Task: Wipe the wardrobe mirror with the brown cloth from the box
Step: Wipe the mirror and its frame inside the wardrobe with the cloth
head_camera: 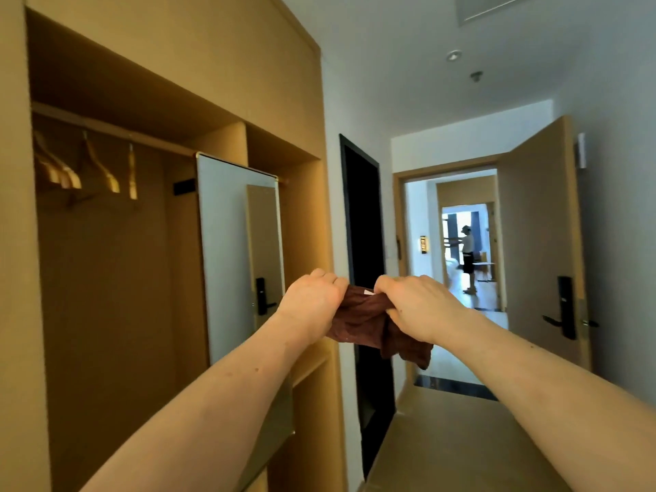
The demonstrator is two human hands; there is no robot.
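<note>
Left of your fingers (324, 278), open air is leading to the mirror (227, 264). Just beyond them the wardrobe upright (301, 221) is blocking the way, and below them a shelf (312, 365) is jutting out. Hangers (99, 168) are dangling far up-left.

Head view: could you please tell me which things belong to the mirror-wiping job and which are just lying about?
Job: brown cloth, gripped by left hand and right hand; wardrobe mirror.
Lying about: wooden hangers; open door; dark doorway; person in far room.
</note>
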